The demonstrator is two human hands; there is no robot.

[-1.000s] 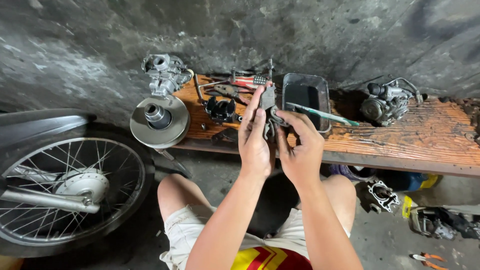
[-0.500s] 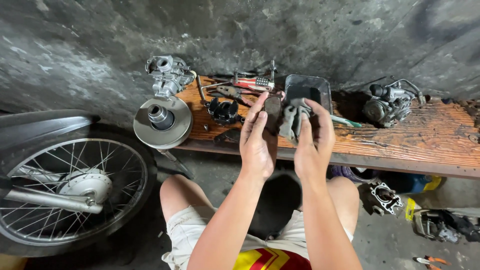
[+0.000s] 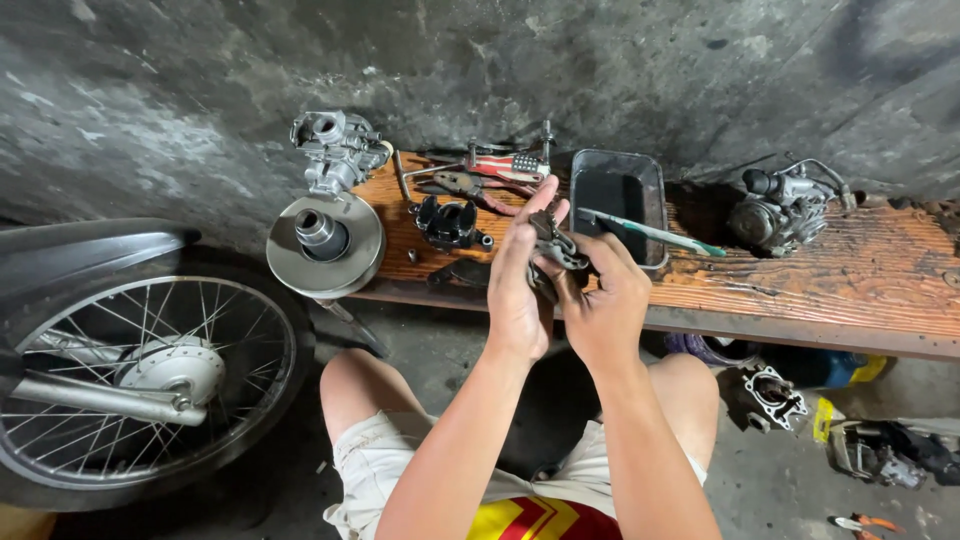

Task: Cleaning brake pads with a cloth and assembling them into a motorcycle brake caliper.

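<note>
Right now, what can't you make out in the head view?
- Small metal part: mostly covered by the left hand and right hand; its shape is unclear.
- Tray contents: too dark inside.
- Wheel: cut off by the left edge.
- Floor tools: cut off at the bottom edge.

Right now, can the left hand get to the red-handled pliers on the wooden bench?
Probably yes. The left hand is up just in front of the pliers, with nothing between them. But both hands are busy with a small metal part, so the left hand would need to let go first.
</note>
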